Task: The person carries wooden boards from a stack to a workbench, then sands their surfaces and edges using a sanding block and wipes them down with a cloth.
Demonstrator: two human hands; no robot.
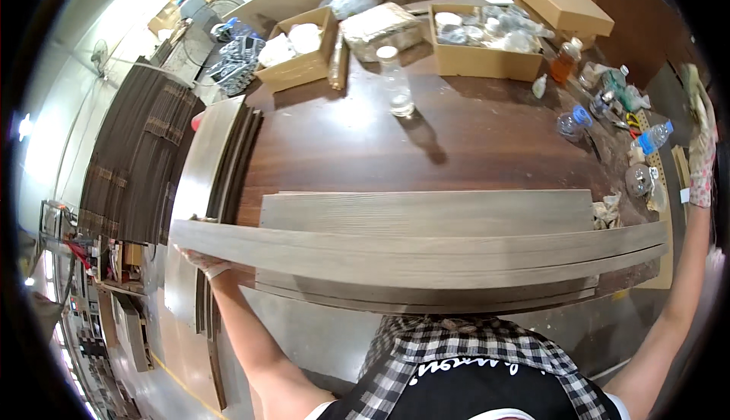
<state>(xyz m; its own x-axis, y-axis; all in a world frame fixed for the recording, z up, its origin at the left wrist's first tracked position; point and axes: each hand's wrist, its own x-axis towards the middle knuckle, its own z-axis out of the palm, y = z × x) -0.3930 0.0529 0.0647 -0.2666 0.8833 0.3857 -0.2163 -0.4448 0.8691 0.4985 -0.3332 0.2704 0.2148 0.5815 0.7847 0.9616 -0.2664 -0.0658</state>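
Observation:
A long grey wood-grain board [426,256] spans the near side of the table, above other boards. My left hand [204,261], in a light patterned glove, is closed around its left end from below; the board hides part of the fingers. Raised at the far right is my right hand [701,146], gloved in a pink-spotted pattern and apart from the board. Its fingers seem stretched upward, seen nearly edge-on, with nothing clearly held. Beneath the long board lie wider grey panels [426,209], stacked flat.
More boards [209,161] are stacked along the table's left side. Near the middle stands a clear bottle [397,85]. Open cardboard boxes [487,65] line the back. Plastic bottles [572,121] and scissors [633,122] lie at the right edge. Dark flattened stacks [137,154] stand left of the table.

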